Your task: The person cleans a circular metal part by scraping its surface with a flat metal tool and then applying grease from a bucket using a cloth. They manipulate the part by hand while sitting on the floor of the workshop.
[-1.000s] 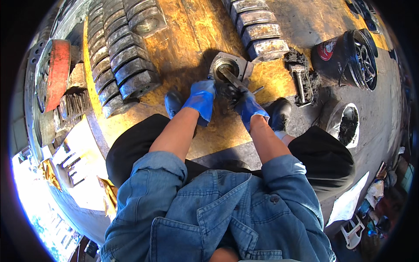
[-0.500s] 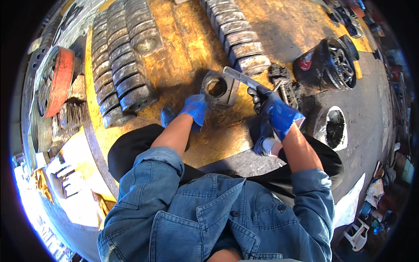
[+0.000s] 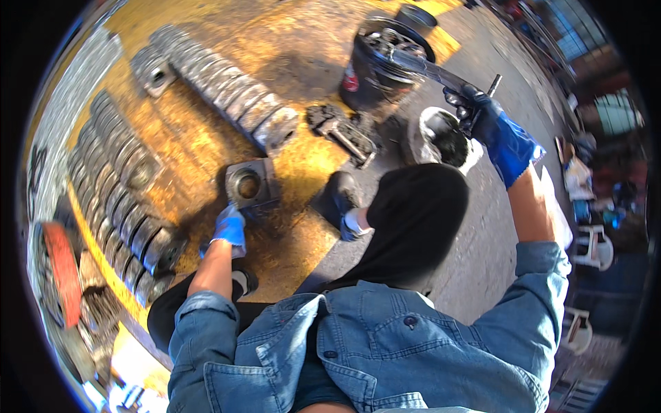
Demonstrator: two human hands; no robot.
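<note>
My left hand (image 3: 230,228), in a blue glove, grips the near corner of a square metal block with a round bore (image 3: 252,183). The block sits on the yellow, stained floor in front of me; its bore faces up. Out to the right, my right hand (image 3: 497,131), in a blue and black glove, is closed round a long, flat grey metal tool (image 3: 432,70). Its far end points left, over the mouth of a black bucket (image 3: 368,82) full of metal parts. A thin rod also sticks up by that hand; whether it belongs to the tool I cannot tell.
Rows of similar metal blocks (image 3: 227,89) (image 3: 134,213) stand ahead and to the left. A white container with black contents (image 3: 420,138) stands below the right hand. Dark sludge and a metal part (image 3: 348,138) lie near my foot. A red-banded ring (image 3: 62,272) is far left.
The view has swung to the right. My right hand has carried the tool away from the block, out to the right and up, near the bucket. My left hand stays at the block.
</note>
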